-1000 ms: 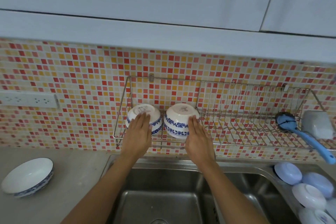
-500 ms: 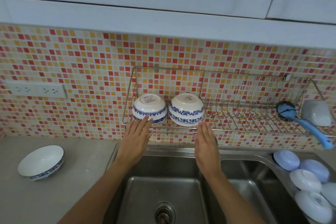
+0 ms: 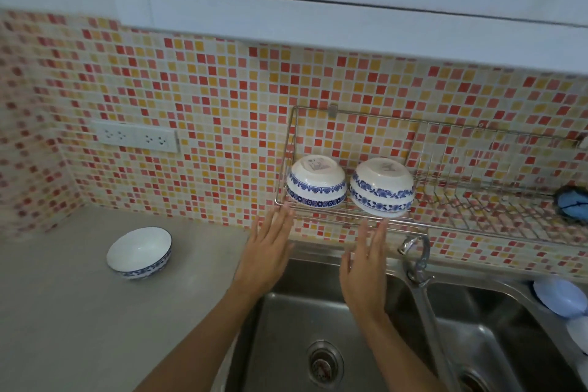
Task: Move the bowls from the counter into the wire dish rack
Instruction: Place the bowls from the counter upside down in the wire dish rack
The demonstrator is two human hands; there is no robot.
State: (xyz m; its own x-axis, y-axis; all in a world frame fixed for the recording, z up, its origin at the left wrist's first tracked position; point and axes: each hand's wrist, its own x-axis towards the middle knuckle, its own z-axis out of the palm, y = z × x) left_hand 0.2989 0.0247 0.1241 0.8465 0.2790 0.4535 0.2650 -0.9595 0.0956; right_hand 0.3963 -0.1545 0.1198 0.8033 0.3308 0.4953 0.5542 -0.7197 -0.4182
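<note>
Both hands are spread flat and empty, fingers extended, over the steel sink (image 3: 318,321): the left hand (image 3: 265,253) has its fingertips just below the front wire of the wall-mounted wire dish rack (image 3: 445,223), and the right hand (image 3: 364,267) is beside it, under the rack's front edge. Two white bowls with blue floral bands sit upside down at the rack's left end, the left bowl (image 3: 316,181) just beside the right bowl (image 3: 381,188). A third white bowl with a blue rim (image 3: 139,253) stands upright on the grey bench (image 3: 63,312), well apart from the rack, to the left of the sink
</note>
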